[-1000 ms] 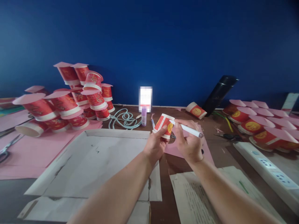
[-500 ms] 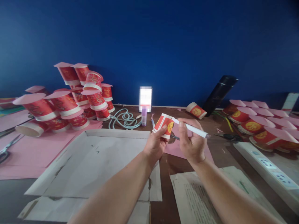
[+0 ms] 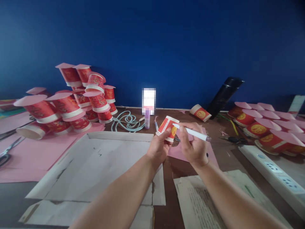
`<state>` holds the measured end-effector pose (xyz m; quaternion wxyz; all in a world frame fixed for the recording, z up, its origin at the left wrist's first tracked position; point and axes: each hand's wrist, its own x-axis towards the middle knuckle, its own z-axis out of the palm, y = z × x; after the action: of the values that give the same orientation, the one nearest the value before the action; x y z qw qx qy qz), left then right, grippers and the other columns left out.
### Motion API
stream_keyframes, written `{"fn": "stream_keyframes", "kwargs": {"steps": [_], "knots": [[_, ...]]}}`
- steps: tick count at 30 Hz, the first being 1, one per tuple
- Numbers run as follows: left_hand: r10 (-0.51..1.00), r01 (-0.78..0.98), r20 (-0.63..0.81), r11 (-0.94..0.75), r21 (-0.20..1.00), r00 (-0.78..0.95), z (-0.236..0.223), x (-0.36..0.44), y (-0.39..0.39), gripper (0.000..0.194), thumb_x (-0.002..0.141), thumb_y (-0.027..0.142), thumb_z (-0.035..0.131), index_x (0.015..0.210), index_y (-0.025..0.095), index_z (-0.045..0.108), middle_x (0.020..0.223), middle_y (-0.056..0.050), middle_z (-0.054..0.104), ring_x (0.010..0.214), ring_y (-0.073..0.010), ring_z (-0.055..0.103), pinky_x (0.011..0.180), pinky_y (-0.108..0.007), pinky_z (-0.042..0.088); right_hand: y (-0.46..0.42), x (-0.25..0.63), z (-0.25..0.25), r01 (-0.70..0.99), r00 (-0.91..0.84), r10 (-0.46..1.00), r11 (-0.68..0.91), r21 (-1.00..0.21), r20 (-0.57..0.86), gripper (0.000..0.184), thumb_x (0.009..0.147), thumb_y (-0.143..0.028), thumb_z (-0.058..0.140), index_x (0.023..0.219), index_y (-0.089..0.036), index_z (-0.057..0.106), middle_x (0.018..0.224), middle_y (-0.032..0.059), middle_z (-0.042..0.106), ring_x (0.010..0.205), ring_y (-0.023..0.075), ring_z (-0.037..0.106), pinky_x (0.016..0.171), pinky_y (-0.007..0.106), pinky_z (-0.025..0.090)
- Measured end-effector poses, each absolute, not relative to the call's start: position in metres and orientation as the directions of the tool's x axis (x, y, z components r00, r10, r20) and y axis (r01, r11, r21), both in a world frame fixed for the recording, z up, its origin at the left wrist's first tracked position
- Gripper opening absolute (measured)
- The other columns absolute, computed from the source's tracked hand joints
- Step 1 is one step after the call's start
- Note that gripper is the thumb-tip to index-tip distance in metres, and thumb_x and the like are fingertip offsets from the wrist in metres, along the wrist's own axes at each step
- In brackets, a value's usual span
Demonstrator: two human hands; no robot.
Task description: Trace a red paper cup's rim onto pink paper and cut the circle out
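Note:
My left hand [image 3: 159, 147] is closed around a small red paper cup [image 3: 167, 127] with a white rim and a yellow emblem, held tilted above the table. My right hand [image 3: 193, 147] pinches a white pen [image 3: 193, 133] whose tip touches the cup's side near the emblem. A pink paper sheet [image 3: 179, 152] lies under both hands.
A pile of red cups with pink lids [image 3: 69, 101] stands at the left back, more rows of them [image 3: 267, 125] at the right. A glue stick [image 3: 147, 118], a coiled cable [image 3: 126, 122], scissors [image 3: 6, 152], a black bottle [image 3: 224, 95], a power strip [image 3: 271, 173] and white cardboard [image 3: 95, 165] lie around.
The pen swung out to the right, away from the cup, then came back so its tip meets the cup again. The left hand and cup hardly moved.

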<state>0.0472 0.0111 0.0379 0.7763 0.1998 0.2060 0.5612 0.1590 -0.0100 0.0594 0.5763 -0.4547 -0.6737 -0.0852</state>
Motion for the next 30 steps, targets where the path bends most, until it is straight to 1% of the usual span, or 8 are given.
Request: {"fn": "stream_keyframes", "kwargs": {"steps": [7,11,20,27,30], "knots": [[0.952,-0.788,-0.086,0.293,0.542,0.294,0.0370,0.0472,0.0107,0.031,0.070,0.024,0.079,0.098,0.016,0.070,0.105,-0.007,0.071,0.100,-0.0184,0.064,0.093,-0.029,0.045,-0.0106,0.1586,0.0602,0.736,0.052,0.517,0.558,-0.383,0.854,0.011,0.089,-0.024,0.056,0.095,-0.021,0.065,0.087,0.0048,0.068,0.082,0.0197,0.065,0.074,0.036,0.051],[0.949,-0.788,-0.079,0.298,0.539,0.305,0.0368,0.0471,0.0104,0.032,0.071,0.025,0.078,0.100,0.017,0.069,0.110,-0.008,0.070,0.105,-0.0207,0.063,0.096,-0.032,0.045,-0.0102,0.1583,0.0610,0.740,0.037,0.510,0.564,-0.367,0.859,0.011,0.089,-0.024,0.056,0.095,-0.021,0.064,0.087,0.0053,0.068,0.083,0.0201,0.065,0.077,0.037,0.051],[0.948,-0.787,-0.083,0.304,0.537,0.308,0.0407,0.0472,0.0094,0.035,0.069,0.024,0.079,0.101,0.015,0.070,0.108,-0.009,0.071,0.106,-0.0236,0.064,0.095,-0.033,0.045,-0.0092,0.1579,0.0614,0.742,0.036,0.506,0.564,-0.362,0.862,0.011,0.090,-0.022,0.055,0.095,-0.020,0.064,0.088,0.0053,0.070,0.085,0.0198,0.065,0.081,0.038,0.050],[0.954,-0.790,-0.085,0.287,0.542,0.288,0.0385,0.0484,0.0098,0.031,0.069,0.023,0.079,0.098,0.017,0.071,0.107,-0.007,0.072,0.104,-0.0199,0.065,0.095,-0.030,0.044,-0.0101,0.1574,0.0618,0.744,0.054,0.511,0.553,-0.376,0.858,0.011,0.090,-0.023,0.055,0.096,-0.020,0.064,0.089,0.0056,0.071,0.085,0.0200,0.065,0.080,0.038,0.050],[0.954,-0.785,-0.089,0.287,0.549,0.287,0.0376,0.0487,0.0100,0.032,0.069,0.023,0.079,0.099,0.017,0.071,0.107,-0.006,0.072,0.104,-0.0197,0.065,0.095,-0.030,0.044,-0.0098,0.1578,0.0620,0.748,0.056,0.516,0.545,-0.378,0.854,0.012,0.091,-0.024,0.054,0.096,-0.021,0.064,0.089,0.0056,0.070,0.084,0.0199,0.065,0.080,0.038,0.050]]}}
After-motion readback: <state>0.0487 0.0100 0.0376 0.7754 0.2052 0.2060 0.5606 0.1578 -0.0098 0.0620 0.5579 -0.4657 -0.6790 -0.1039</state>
